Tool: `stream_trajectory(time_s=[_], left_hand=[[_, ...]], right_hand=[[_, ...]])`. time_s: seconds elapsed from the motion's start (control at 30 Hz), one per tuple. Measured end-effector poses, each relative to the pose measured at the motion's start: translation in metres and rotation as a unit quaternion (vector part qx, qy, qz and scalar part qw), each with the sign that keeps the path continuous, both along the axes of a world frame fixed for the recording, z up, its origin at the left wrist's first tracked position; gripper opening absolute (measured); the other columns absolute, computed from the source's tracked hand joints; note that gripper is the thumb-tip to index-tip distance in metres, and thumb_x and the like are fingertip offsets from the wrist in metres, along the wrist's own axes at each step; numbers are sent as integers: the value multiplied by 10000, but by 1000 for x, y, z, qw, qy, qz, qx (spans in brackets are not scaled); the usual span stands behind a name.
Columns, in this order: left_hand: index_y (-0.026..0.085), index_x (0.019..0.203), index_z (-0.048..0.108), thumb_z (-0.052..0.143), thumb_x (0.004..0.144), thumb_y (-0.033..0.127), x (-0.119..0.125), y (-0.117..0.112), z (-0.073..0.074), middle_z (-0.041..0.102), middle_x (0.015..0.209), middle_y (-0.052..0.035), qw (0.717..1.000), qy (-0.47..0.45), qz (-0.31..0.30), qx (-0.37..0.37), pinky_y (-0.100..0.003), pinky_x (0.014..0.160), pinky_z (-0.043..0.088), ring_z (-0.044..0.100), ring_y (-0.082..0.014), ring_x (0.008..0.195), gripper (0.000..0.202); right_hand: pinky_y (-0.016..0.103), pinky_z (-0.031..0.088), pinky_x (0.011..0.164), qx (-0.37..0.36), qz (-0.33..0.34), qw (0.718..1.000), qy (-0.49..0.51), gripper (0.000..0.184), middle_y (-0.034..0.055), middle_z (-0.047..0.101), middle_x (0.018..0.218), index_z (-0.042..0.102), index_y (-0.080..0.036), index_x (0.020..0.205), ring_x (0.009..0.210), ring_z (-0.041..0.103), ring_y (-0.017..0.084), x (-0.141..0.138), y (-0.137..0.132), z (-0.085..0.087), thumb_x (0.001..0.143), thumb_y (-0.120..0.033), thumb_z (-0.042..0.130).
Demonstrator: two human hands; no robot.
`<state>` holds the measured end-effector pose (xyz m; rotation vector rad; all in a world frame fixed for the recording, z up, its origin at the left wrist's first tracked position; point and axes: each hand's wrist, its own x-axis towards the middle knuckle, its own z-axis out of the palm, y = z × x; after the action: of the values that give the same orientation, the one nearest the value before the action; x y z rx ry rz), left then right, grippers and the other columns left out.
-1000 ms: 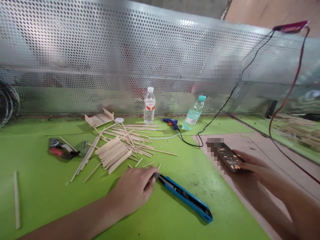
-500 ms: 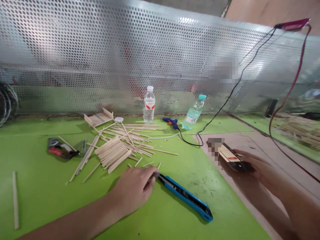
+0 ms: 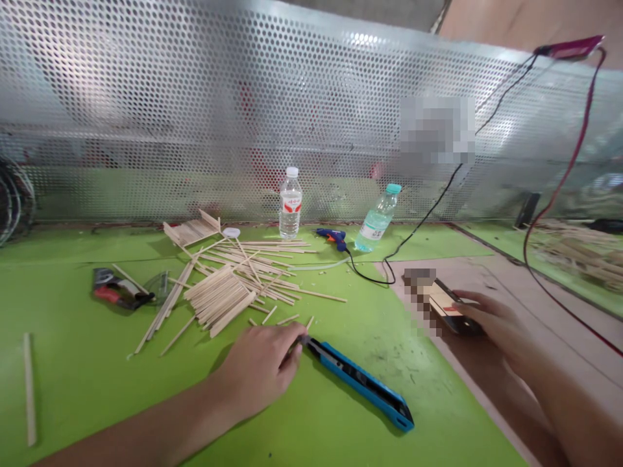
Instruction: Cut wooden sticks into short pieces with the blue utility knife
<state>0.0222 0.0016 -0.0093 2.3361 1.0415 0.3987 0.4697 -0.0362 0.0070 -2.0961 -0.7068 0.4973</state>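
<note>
My left hand [image 3: 263, 363] rests on the green tabletop with its fingers curled in. Its thumb and forefinger close on the blade end of a blue utility knife [image 3: 365, 383], which lies slanting down to the right. At the right, my right hand [image 3: 496, 324] grips a smartphone [image 3: 455, 319] by its near end, its thumb over the lit screen. Part of the phone is blurred out. Beyond my left hand lie several thin wooden sticks [image 3: 277, 282] and a small panel of sticks set side by side [image 3: 219, 298].
A clear water bottle [image 3: 291, 211], a tilted green-tinted bottle [image 3: 377, 220] and a blue glue gun [image 3: 332, 237] with a black cord stand or lie toward the perforated metal screen [image 3: 195, 130]. A red-and-black tool [image 3: 119, 290] and another stick assembly [image 3: 195, 230] are at left.
My right hand has shifted slightly left, and its thumb now reaches further over the phone's screen. My left hand and the utility knife have stayed in place.
</note>
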Motion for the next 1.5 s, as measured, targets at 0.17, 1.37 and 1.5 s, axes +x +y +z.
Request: stream_trajectory(time_s=[0.17, 1.37, 1.5], left_hand=[[276, 1180, 640, 403, 996, 212, 0, -1, 1, 734, 848, -1, 1000, -8, 0, -4, -368, 743, 588, 703, -172, 706, 307], [179, 1066, 682, 399, 998, 173, -1, -4, -4, 722, 975, -100, 990, 69, -2, 126, -484, 911, 546, 682, -230, 887, 291], [186, 1146, 684, 327, 1035, 231, 1, -2, -1, 719, 1089, -144, 985, 98, -33, 139, -476, 897, 548, 683, -266, 960, 376]], right_hand=[[343, 481, 916, 9, 9, 997, -76, 528, 118, 705, 1269, 708, -200, 1134, 1170, 634, 295, 1, -1, -5, 771, -545, 543], [548, 477, 955, -216, 125, 903, -349, 965, 296, 534, 1363, 508, -41, 1401, 1245, 510, 461, -35, 1, -12, 782, -776, 416], [547, 480, 954, -193, 134, 909, -345, 928, 286, 559, 1330, 533, -52, 1360, 1228, 524, 454, -35, 1, -12, 764, -757, 436]])
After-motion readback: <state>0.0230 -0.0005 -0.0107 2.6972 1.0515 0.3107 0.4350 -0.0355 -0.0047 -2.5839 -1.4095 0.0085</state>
